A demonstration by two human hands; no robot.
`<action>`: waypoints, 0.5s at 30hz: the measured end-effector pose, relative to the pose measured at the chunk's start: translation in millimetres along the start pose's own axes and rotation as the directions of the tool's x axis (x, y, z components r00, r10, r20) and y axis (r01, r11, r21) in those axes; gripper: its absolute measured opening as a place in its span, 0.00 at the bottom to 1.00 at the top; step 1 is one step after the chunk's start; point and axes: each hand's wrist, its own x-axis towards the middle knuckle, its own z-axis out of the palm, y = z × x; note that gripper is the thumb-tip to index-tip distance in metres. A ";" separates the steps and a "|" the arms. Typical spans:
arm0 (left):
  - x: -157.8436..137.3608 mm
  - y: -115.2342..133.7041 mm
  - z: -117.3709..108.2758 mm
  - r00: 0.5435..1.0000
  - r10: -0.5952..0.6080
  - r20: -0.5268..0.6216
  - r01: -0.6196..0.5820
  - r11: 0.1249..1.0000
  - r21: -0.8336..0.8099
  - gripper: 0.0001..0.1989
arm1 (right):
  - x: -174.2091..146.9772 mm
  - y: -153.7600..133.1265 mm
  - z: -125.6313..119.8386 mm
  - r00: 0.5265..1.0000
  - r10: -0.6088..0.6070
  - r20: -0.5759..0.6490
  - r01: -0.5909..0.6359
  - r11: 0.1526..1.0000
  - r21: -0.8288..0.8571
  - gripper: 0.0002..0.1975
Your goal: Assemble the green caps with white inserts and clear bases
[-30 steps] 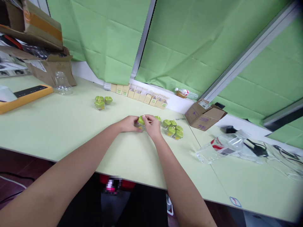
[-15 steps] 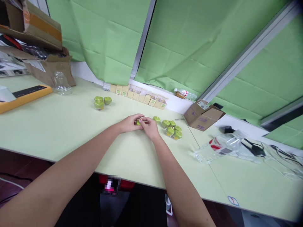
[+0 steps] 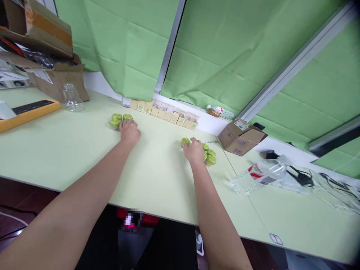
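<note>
My left hand [image 3: 129, 132] is at the left cluster of small green-topped clear containers [image 3: 115, 122], its fingers curled down over one that they mostly hide. Another container [image 3: 127, 116] shows just beyond its fingertips. Over the right cluster of the same containers [image 3: 211, 159] is my right hand [image 3: 194, 150], thumb and fingers apart. It covers part of that cluster, and whether it touches any of them I cannot tell. One container [image 3: 185, 141] sits just left of my right fingers. Some have a small loop on top.
A row of small cream boxes [image 3: 168, 114] lines the wall edge. On the right are a cardboard box [image 3: 240, 137], a large clear bottle [image 3: 260, 174] and cables [image 3: 337, 191]. A clear jar [image 3: 72, 99] and an orange-edged device [image 3: 36, 112] lie left.
My hands were together mid-table around one green-topped container. They have parted: the left moved up and left to the left cluster, the right moved right over the other. A left container has shifted slightly.
</note>
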 end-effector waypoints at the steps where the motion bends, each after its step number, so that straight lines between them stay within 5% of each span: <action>1: 1.7 -4.1 -0.3 1.000 0.004 -0.022 -0.003 0.999 0.040 0.16 | -0.6 0.0 0.2 0.999 0.021 0.037 -0.020 0.999 -0.030 0.18; 5: 2.9 -7.7 -0.5 0.998 0.068 -0.011 -0.067 0.994 0.089 0.20 | -0.9 0.0 1.3 0.993 0.047 0.106 -0.037 0.995 -0.094 0.17; 12: -4.1 12.2 -8.1 0.959 0.274 -0.077 -0.264 0.957 0.116 0.21 | 3.6 7.6 12.5 0.998 -0.060 0.035 0.059 0.998 0.007 0.18; 15: -5.9 12.2 -7.1 0.969 0.237 0.072 -0.246 0.950 0.192 0.20 | 7.1 12.8 20.1 0.992 -0.125 0.025 0.123 0.990 0.075 0.18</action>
